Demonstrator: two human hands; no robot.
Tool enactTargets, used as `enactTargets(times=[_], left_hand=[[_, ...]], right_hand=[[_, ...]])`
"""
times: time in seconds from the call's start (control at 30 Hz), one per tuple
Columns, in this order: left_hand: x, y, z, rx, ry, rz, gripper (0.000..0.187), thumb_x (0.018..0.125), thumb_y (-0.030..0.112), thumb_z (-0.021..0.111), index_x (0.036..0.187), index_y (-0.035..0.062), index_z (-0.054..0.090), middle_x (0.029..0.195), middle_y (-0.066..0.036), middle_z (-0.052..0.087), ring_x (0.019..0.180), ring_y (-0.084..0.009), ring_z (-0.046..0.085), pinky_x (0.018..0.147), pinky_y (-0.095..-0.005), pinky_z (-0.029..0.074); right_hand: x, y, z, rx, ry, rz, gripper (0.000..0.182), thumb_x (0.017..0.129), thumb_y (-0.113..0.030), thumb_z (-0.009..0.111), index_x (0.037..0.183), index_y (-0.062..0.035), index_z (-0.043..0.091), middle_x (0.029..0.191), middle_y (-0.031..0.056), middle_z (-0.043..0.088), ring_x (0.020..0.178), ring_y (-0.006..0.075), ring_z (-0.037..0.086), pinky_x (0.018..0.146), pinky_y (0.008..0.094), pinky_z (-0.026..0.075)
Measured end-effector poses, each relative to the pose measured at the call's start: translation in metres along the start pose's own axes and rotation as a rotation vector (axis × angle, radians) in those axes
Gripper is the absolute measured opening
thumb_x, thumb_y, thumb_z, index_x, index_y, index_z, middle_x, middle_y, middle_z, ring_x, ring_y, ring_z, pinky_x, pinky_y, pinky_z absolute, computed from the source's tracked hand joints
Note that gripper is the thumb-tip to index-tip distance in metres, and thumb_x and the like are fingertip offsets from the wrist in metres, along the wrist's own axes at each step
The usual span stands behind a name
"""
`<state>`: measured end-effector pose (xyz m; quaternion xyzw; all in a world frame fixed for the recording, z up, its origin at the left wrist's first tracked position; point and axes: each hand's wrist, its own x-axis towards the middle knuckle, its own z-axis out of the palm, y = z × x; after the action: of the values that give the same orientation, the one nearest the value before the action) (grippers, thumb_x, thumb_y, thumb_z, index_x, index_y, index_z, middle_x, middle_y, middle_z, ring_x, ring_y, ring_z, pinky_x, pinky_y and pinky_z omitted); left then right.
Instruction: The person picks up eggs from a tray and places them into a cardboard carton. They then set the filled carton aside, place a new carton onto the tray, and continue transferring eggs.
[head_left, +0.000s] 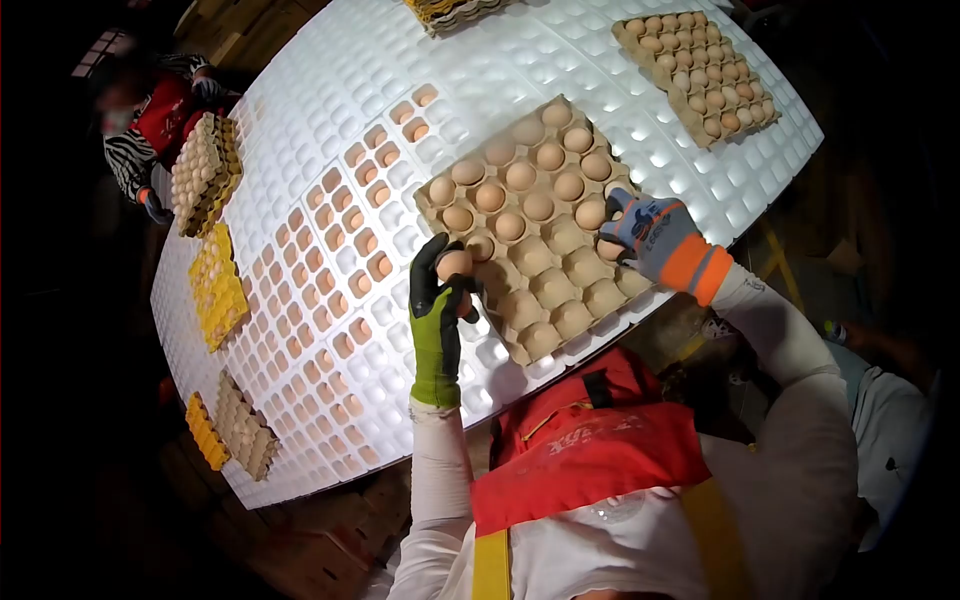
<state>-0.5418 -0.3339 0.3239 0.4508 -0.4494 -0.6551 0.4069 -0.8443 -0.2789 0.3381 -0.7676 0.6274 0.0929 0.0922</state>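
My left hand [437,325], in a black and green glove, is closed around a brown egg [454,265]. Part of a second egg [464,304] shows lower between its fingers. It is by the left edge of a grey cardboard egg tray [535,262]. Several eggs [538,207] sit in the tray's far rows, while nearer cups are bare. My right hand [655,240], in a grey and orange glove, curls its fingers around an egg [610,246] at the tray's right edge. Another egg [618,189] touches its fingertips. The glove partly hides both.
Beneath lies a large white foam table of moulded cells [390,335], many holding eggs. A filled tray [697,75] lies far right. Yellow trays [217,285] and a grey tray [243,425] line the left edge. A person [155,125] stands beside stacked egg trays [205,173].
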Motion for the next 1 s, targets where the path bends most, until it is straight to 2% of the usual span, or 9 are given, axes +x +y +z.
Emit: enactTargets(times=[0.13,0.3,0.43,0.5,0.57,0.63,0.7,0.9,1.0], left_hand=[[0.029,0.005,0.005,1.402,0.110,0.483,0.039,0.077,0.024,0.080,0.115,0.0233,0.071,0.120,-0.008,0.058,0.096,-0.0265,0.065,0.072,-0.0362,0.055],[0.044,-0.003,0.018,1.537,0.028,0.330,0.031,0.074,0.023,0.080,0.103,0.0208,0.071,0.116,-0.009,0.058,0.096,-0.0305,0.063,0.071,-0.0427,0.055],[0.020,-0.006,-0.027,0.844,0.112,0.416,0.039,0.077,0.025,0.083,0.113,0.0166,0.072,0.109,-0.006,0.063,0.088,-0.0239,0.066,0.073,-0.0355,0.053],[-0.017,0.014,-0.056,0.211,-0.030,-0.158,0.041,0.083,0.021,0.082,0.120,0.0099,0.071,0.108,-0.001,0.067,0.086,-0.0103,0.060,0.073,-0.0270,0.051],[-0.054,-0.027,-0.104,0.141,0.015,-0.164,0.040,0.083,0.020,0.083,0.119,0.0080,0.071,0.107,-0.002,0.068,0.086,-0.0095,0.061,0.075,-0.0271,0.052],[-0.083,-0.078,-0.159,0.344,0.202,-0.020,0.041,0.081,0.019,0.084,0.117,0.0066,0.071,0.109,-0.002,0.068,0.087,-0.0094,0.062,0.076,-0.0262,0.053],[-0.104,-0.069,-0.207,0.539,0.452,-0.026,0.044,0.077,0.026,0.086,0.117,0.0129,0.072,0.105,-0.009,0.068,0.097,-0.0258,0.066,0.082,-0.0357,0.054],[-0.116,-0.047,-0.274,1.234,0.579,0.005,0.044,0.073,0.029,0.085,0.113,0.0181,0.072,0.119,-0.005,0.061,0.101,-0.0261,0.065,0.080,-0.0393,0.055],[-0.101,-0.057,-0.283,1.333,0.513,0.064,0.048,0.071,0.031,0.084,0.116,0.0211,0.071,0.121,-0.008,0.060,0.103,-0.0285,0.065,0.078,-0.0394,0.055]], right_hand=[[-0.004,0.028,-0.009,1.200,0.014,0.044,0.037,0.081,-0.028,0.082,0.112,-0.0112,0.072,0.095,0.0028,0.068,0.076,0.0142,0.065,0.069,0.0279,0.053],[-0.017,-0.010,-0.008,1.876,-0.225,0.168,0.038,0.100,-0.028,0.063,0.127,-0.0016,0.063,0.096,0.0039,0.070,0.082,0.0114,0.065,0.070,0.0249,0.051],[-0.006,-0.061,-0.005,1.793,-0.227,0.072,0.033,0.103,-0.028,0.056,0.121,-0.0026,0.065,0.095,0.0027,0.069,0.077,0.0069,0.061,0.062,0.0218,0.047],[0.005,-0.098,-0.017,1.560,-0.274,-0.056,0.028,0.098,-0.024,0.063,0.116,-0.0031,0.068,0.091,0.0020,0.068,0.070,0.0052,0.059,0.057,0.0213,0.045],[0.016,-0.135,-0.014,1.665,-0.452,-0.001,0.028,0.090,-0.021,0.073,0.111,-0.0025,0.069,0.087,-0.0003,0.066,0.066,0.0039,0.057,0.055,0.0210,0.042],[0.041,-0.177,-0.006,1.459,-0.444,-0.143,0.034,0.088,-0.025,0.076,0.115,-0.0061,0.069,0.090,0.0018,0.066,0.069,0.0105,0.061,0.059,0.0271,0.047],[0.084,-0.220,0.037,0.883,0.170,-0.646,0.033,0.085,-0.031,0.077,0.114,-0.0141,0.071,0.099,0.0077,0.068,0.079,0.0218,0.066,0.068,0.0360,0.052],[0.195,-0.333,0.047,0.102,-0.029,-0.118,0.020,0.090,-0.029,0.068,0.104,-0.0162,0.065,0.109,0.0132,0.063,0.092,0.0312,0.068,0.076,0.0435,0.055],[0.176,-0.338,0.086,0.469,0.258,-0.102,0.028,0.090,-0.027,0.067,0.117,-0.0208,0.066,0.117,0.0121,0.062,0.093,0.0306,0.068,0.076,0.0413,0.056]])
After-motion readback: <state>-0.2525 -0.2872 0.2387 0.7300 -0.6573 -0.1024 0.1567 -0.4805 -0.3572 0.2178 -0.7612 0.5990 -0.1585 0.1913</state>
